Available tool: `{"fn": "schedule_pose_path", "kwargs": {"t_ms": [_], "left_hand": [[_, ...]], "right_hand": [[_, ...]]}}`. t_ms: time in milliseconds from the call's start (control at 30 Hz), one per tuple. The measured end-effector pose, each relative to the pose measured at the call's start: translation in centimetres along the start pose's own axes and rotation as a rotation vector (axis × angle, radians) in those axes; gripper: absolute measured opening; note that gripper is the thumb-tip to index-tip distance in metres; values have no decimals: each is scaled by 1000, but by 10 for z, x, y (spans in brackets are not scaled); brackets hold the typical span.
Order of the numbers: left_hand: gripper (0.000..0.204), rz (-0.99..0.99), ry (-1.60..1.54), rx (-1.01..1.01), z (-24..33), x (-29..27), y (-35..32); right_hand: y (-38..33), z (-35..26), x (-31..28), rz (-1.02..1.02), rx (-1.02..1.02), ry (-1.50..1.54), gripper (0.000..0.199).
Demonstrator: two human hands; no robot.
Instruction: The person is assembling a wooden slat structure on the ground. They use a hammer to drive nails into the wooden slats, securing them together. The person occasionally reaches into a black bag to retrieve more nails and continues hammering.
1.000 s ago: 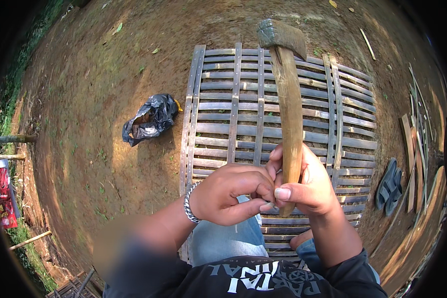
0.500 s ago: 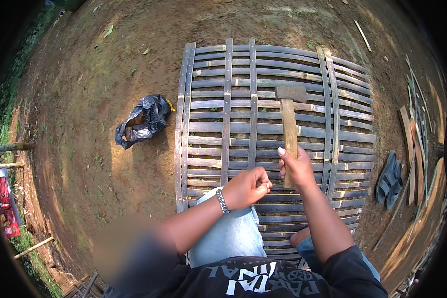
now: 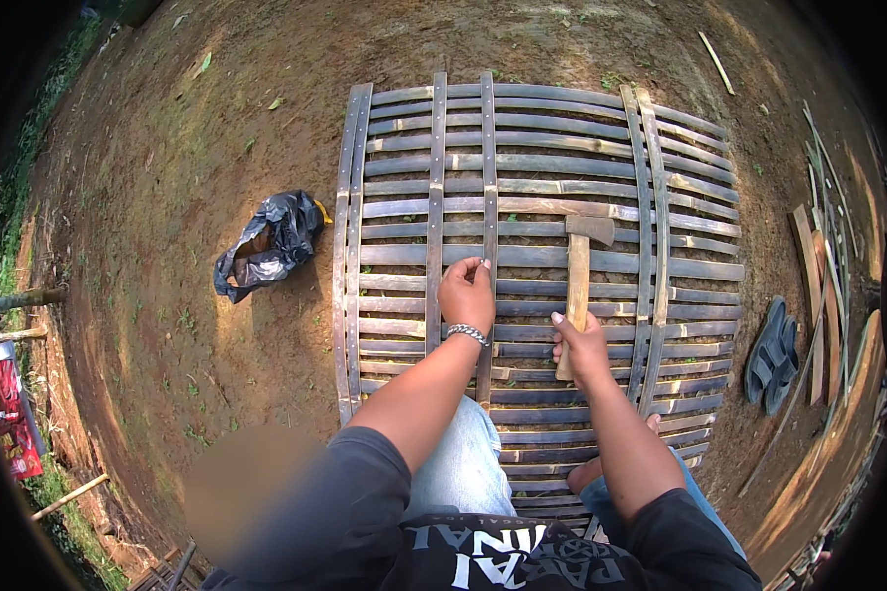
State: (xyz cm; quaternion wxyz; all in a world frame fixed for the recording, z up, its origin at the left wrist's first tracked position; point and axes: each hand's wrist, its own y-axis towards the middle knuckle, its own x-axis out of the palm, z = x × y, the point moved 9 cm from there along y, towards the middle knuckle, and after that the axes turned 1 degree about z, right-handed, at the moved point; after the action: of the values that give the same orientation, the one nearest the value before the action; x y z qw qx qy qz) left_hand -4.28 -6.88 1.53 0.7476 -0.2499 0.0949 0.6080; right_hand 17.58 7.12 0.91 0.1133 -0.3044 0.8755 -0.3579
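Observation:
My right hand (image 3: 583, 350) is wrapped round the lower wooden handle of a hatchet (image 3: 579, 281). Its dark metal head is at the far end of the handle, above the slats. With thumb and fingers pinched together, my left hand (image 3: 466, 298) is over a lengthwise strip (image 3: 490, 177) of the bamboo slat panel (image 3: 552, 259). Whatever is in that pinch is too small to make out. Small dots, looking like nail heads, run along the strips. The panel lies under both hands, its cross slats spaced with gaps.
A crumpled black plastic bag (image 3: 278, 241) stands open on the dirt left of the panel. To the right are dark sandals (image 3: 771, 355) and wooden strips (image 3: 820, 305). My knee (image 3: 463, 458) is at the panel's near part. Red packets (image 3: 10, 409) show at the far left.
My left hand has moved forward and left, from near my knee to the lengthwise strip. The hatchet head has come lower and nearer, with my right hand still on the handle.

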Motion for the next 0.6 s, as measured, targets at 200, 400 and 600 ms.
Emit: {"fn": "schedule_pose_path", "kwargs": {"t_ms": [200,400,600], "left_hand": [[16,242,220,242,8,24,-8],[12,286,290,283,8,27,-11],[9,269,304,284,13,26,-12]], "right_hand": [[-12,13,4,-59,52,-23,31],[-16,24,2,-120,36,-244,35],[-6,16,-7,-146,-118,-625,34]]}}
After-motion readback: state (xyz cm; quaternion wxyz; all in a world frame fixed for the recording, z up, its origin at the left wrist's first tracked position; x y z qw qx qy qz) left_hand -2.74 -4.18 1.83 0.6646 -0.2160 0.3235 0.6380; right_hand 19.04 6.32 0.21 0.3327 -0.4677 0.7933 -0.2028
